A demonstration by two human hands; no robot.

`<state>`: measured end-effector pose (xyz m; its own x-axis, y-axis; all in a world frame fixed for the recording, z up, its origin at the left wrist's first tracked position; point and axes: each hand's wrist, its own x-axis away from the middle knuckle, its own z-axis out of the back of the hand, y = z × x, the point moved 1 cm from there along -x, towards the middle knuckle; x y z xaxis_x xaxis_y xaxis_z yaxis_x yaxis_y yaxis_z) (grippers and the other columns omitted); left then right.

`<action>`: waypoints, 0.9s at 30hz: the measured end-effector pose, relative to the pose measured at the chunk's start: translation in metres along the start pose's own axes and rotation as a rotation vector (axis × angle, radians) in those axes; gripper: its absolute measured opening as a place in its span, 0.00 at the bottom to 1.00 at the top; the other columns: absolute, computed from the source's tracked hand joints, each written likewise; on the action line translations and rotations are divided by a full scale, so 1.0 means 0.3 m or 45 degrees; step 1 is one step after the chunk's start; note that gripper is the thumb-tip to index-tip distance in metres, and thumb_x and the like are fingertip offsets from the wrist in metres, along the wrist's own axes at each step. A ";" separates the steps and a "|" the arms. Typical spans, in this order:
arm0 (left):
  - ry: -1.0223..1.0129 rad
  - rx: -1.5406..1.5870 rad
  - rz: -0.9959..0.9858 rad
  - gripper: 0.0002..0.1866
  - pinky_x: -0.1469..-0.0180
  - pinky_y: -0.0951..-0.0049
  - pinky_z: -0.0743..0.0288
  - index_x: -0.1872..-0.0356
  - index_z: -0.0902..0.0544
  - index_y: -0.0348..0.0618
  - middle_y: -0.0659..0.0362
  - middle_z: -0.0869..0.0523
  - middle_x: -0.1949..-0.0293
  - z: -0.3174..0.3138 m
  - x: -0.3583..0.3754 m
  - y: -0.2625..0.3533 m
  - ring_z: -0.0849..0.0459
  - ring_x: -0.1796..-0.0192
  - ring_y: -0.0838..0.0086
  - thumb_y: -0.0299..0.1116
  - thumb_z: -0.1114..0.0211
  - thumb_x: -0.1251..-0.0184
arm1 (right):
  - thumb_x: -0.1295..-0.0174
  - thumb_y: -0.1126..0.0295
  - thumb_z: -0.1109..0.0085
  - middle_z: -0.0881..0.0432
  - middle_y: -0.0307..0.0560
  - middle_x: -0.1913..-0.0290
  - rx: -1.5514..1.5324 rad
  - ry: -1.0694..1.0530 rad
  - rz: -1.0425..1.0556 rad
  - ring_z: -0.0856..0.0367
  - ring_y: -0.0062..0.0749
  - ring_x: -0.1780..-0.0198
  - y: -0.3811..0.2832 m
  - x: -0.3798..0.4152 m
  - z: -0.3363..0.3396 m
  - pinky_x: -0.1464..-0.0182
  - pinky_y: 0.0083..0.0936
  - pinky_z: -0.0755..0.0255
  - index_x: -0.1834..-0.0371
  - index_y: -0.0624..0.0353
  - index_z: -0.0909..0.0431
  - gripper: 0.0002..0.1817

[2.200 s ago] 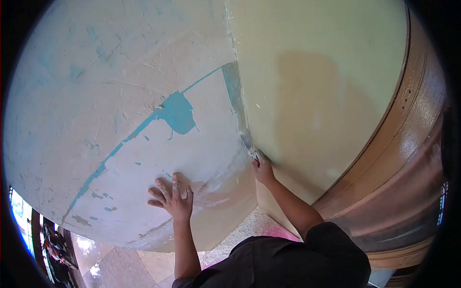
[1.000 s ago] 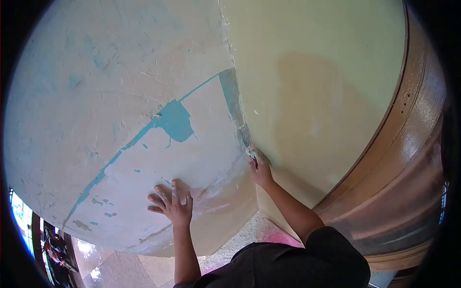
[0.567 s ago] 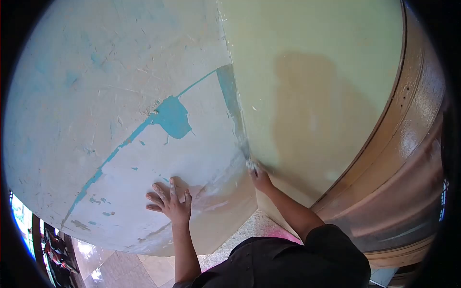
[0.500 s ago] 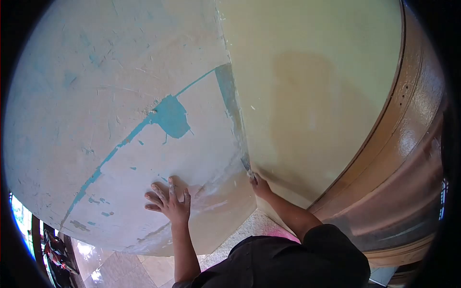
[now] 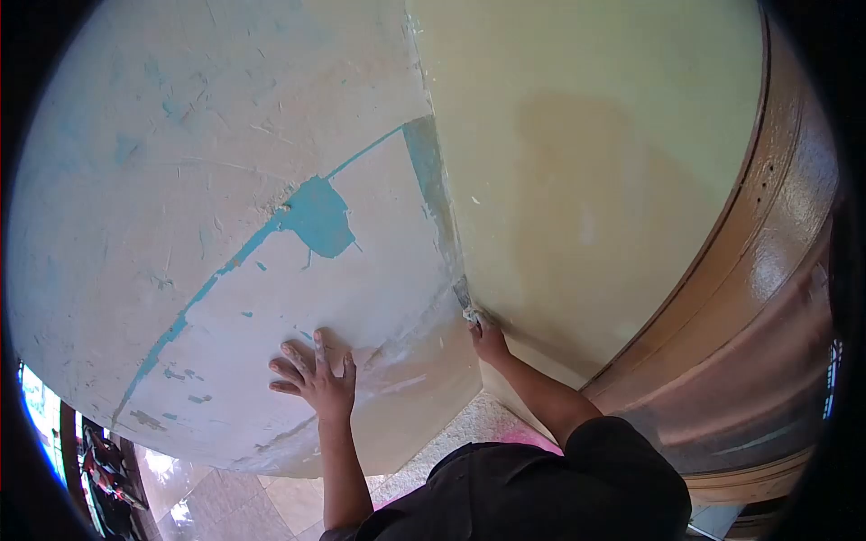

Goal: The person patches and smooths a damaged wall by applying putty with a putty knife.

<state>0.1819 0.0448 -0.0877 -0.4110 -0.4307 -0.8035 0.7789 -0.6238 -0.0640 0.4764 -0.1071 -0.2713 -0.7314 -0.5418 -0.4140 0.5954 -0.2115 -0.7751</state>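
Observation:
Flat against the white, patchy wall (image 5: 271,298) lies my left hand (image 5: 316,383), its fingers spread and smeared with pale dust or filler. My right hand (image 5: 488,341) is closed around a putty knife (image 5: 463,293), at the corner where the white wall meets the cream wall (image 5: 613,180). The knife's grey blade points up along that corner; its handle is mostly hidden in my fingers. A bare turquoise patch (image 5: 320,216) and a turquoise line show through the white coat, above my left hand. Just above the blade, a grey-green strip (image 5: 422,158) runs beside the corner.
A brown wooden frame (image 5: 758,194) borders the cream wall on the right. Below are a tiled floor (image 5: 230,505) and a speckled pale strip (image 5: 451,437) by the wall's foot. Parked motorbikes (image 5: 108,473) appear at the lower left.
My right hand has shifted slightly upward along the corner with the putty knife. My left hand stays pressed to the wall in nearly the same place.

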 end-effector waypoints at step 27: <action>0.008 0.046 0.039 0.42 0.37 0.24 0.87 0.25 0.40 0.69 0.45 0.64 0.22 -0.002 0.000 0.018 0.78 0.25 0.34 0.60 0.36 0.42 | 0.30 0.59 0.51 0.19 0.68 0.60 0.068 0.239 0.404 0.20 0.64 0.58 -0.107 -0.072 0.071 0.53 0.50 0.27 0.37 0.65 0.31 0.25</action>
<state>0.1865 0.0418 -0.0884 -0.3837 -0.4461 -0.8085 0.7735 -0.6335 -0.0176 0.4802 -0.1058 -0.2273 -0.5528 -0.4297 -0.7140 0.8152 -0.1014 -0.5702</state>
